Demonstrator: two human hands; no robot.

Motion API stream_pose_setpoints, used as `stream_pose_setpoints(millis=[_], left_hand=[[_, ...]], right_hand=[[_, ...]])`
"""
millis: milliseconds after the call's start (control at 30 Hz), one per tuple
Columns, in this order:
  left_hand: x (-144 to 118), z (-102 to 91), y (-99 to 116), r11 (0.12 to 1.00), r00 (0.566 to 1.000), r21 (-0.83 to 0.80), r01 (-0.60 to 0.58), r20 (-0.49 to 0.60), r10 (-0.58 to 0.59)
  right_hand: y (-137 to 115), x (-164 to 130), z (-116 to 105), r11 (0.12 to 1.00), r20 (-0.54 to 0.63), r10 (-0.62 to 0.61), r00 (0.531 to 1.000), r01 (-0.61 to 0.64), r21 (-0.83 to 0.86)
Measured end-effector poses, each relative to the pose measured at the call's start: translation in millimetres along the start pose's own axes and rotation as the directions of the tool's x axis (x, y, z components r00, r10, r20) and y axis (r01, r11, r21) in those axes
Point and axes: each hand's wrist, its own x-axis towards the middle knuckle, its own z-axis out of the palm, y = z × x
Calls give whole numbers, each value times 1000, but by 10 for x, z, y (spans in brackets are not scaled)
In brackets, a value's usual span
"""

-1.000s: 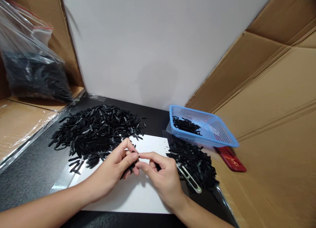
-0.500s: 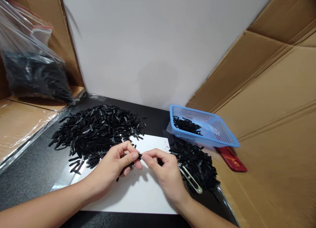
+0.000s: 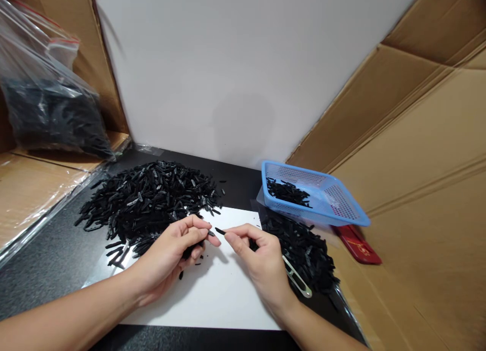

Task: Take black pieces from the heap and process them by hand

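My left hand (image 3: pixel 186 244) is closed round several black strips, one small strip (image 3: pixel 211 233) poking out between thumb and finger. A single thin black strip (image 3: pixel 220 231) is pinched between the thumb and forefinger of my right hand (image 3: pixel 258 255); its tip points at the left hand across a small gap. Both hands are above a white sheet (image 3: pixel 224 300) with black crumbs on it. Behind the left hand lies a big heap of black strips (image 3: pixel 152 194). A second pile of black strips (image 3: pixel 311 255) is right of the right hand, with a pale slotted tool (image 3: pixel 298 277) at its near edge.
A blue perforated basket (image 3: pixel 322 217) holding some black strips stands behind the right pile. Beside it lies a red flat object (image 3: pixel 357 244). A clear zip bag (image 3: pixel 53 108) of dark pieces sits at the left. Cardboard (image 3: pixel 425 153) walls the right side.
My hands have come apart. The right hand has drawn back slightly to the right with a strip in its fingertips, while the left stays nearly in place.
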Motion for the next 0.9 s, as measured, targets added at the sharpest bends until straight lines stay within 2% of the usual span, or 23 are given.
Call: stream_pose_setpoints(millis=[367,567,633,700,800,833,900], left_hand=[[17,2,4,994,998,86,-69,12,68],[33,-18,-5,991,996,107,-84,-28,87],[34,-16,-1,991,996,107,-81,-32,85],[31,-14,0,991,995,108,-85,-33,89],[24,-12,-6,990,995,110,-90,-35,94],[21,-12,-8,990,995,113,-88,-38,93],[14,-11,-11,989,995,121,-81,-53,88]], right_hand=[[11,8,-12,988,-59,-137,989,132,-79],[26,-5,-21,987,-54,-148,988,144,-66],[22,2,-23,994,-48,-109,993,110,26],[14,16,-25,970,5,-13,1000,11,243],[-1,41,-26,823,169,115,979,-189,535],[-4,46,-24,794,209,134,969,-231,563],[-4,50,-15,809,236,156,959,-261,527]])
